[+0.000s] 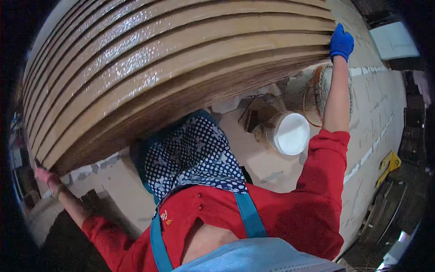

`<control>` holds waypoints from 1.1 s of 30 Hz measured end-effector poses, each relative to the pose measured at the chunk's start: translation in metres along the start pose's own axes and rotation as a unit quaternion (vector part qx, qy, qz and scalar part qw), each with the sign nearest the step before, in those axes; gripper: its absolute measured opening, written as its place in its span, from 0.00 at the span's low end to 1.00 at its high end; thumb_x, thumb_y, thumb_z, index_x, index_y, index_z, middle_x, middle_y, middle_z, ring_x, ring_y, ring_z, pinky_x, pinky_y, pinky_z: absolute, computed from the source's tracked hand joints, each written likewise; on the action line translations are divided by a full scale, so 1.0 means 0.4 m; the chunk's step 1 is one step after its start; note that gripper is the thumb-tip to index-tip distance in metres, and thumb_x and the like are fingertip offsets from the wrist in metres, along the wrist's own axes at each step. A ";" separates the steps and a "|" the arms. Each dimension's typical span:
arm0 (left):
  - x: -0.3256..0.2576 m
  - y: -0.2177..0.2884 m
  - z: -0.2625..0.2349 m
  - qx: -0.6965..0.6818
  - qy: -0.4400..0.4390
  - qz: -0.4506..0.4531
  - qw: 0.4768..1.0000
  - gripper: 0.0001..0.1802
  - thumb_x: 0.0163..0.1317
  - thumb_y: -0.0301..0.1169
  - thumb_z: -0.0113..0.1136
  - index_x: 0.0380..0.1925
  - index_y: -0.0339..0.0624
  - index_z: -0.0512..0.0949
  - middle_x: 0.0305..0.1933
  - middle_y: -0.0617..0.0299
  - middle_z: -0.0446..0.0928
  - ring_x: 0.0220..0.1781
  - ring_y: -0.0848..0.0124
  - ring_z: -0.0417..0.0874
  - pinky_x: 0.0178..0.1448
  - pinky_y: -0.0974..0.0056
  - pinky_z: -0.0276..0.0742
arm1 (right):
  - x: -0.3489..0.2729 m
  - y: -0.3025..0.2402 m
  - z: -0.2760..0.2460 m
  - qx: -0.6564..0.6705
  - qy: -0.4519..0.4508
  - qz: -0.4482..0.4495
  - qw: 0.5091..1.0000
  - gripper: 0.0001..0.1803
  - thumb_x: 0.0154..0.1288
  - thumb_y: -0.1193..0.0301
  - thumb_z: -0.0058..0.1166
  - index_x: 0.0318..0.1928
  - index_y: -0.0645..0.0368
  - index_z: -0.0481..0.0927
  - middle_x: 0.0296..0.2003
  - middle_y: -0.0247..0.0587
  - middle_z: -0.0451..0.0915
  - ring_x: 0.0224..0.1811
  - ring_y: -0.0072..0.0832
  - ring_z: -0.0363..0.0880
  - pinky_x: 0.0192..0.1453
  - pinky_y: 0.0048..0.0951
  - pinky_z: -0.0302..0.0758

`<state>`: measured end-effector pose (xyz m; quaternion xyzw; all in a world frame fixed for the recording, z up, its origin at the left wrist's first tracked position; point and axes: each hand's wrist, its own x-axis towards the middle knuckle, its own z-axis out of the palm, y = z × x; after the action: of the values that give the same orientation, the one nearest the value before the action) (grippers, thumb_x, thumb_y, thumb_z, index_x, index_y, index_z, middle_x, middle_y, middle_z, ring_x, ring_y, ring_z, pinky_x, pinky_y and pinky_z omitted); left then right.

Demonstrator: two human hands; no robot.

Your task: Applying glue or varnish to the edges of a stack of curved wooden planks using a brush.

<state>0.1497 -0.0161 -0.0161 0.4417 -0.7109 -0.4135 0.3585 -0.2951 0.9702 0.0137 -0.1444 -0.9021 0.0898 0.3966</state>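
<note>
A broad stack of thin wooden sheets (217,43) stretches across the view in front of me, its upper sheets staggered so that their tan edges show as curved bands. Parts of those bands shine as if wet. My right hand (341,43), in a blue knit glove, is closed at the right end of the lower sheets. At the far left, my left hand (43,176) in a pink glove is closed at the near left corner of the stack. Its fingers show small, and the part of the sheet under them is hidden.
A round bucket with a white top (292,133) stands on the floor to the right. Behind it is a larger barrel-shaped container (322,97). A yellow object (389,167) and a dark slatted pallet (385,213) lie farther right. A pale panel (395,41) sits upper right.
</note>
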 end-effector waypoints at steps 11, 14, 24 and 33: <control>0.104 -0.046 -0.042 0.480 -0.076 0.299 0.821 0.20 0.62 0.43 0.48 0.41 0.38 0.77 0.37 0.46 0.79 0.39 0.50 0.79 0.39 0.54 0.72 | 0.021 -0.006 0.032 -0.002 -0.071 0.026 0.997 0.32 0.61 0.49 0.34 0.33 0.67 0.81 0.36 0.63 0.78 0.41 0.55 0.77 0.48 0.49 0.71; 0.126 -0.105 -0.025 0.616 0.056 0.319 0.718 0.16 0.59 0.39 0.51 0.38 0.37 0.77 0.34 0.46 0.79 0.38 0.47 0.79 0.38 0.52 0.72 | 0.040 0.000 0.049 -0.041 -0.080 0.015 0.996 0.32 0.62 0.50 0.33 0.34 0.67 0.81 0.37 0.62 0.78 0.42 0.55 0.77 0.49 0.49 0.71; 0.065 -0.040 0.079 0.598 0.085 0.107 0.790 0.22 0.61 0.42 0.43 0.36 0.33 0.78 0.42 0.43 0.78 0.44 0.50 0.79 0.43 0.52 0.73 | 0.027 0.013 0.043 -0.085 -0.098 -0.102 0.986 0.30 0.64 0.52 0.30 0.34 0.66 0.80 0.37 0.63 0.77 0.42 0.56 0.76 0.47 0.52 0.69; -0.045 0.057 0.128 0.216 0.222 -0.064 0.949 0.27 0.53 0.44 0.49 0.36 0.26 0.78 0.43 0.41 0.77 0.50 0.49 0.77 0.51 0.55 0.70 | 0.067 0.073 0.079 -0.100 -0.048 -0.171 0.979 0.31 0.67 0.52 0.29 0.28 0.65 0.80 0.31 0.62 0.78 0.34 0.57 0.77 0.40 0.53 0.71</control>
<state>0.1040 0.0205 -0.0187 0.6338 -0.6558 -0.1635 0.3761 -0.3302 1.0049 0.0031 -0.0225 -0.9358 -0.0637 0.3459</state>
